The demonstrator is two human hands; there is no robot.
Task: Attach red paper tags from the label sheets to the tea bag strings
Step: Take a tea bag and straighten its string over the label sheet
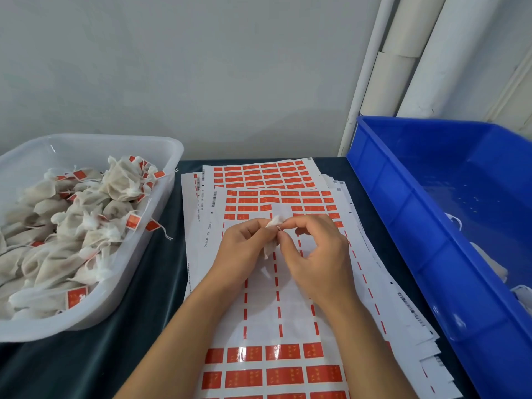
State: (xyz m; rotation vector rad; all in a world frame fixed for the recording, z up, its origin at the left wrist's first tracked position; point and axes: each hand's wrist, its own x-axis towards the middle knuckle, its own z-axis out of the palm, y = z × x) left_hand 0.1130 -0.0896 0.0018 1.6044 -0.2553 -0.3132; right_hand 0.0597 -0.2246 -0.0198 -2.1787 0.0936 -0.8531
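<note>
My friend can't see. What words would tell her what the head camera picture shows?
Two hands, the left hand and the right hand, pinch a small white tea bag above sheets of red labels on a dark table. A clear tub on the left holds tagged tea bags; a blue bin sits on the right.

I am extending both forearms forward, converging at centre. My left hand point(243, 249) is pinching with thumb and forefinger, remaining fingers curled. My right hand point(313, 251) is meeting it fingertip to fingertip, palm facing down, thumb and forefinger pinching.
</note>
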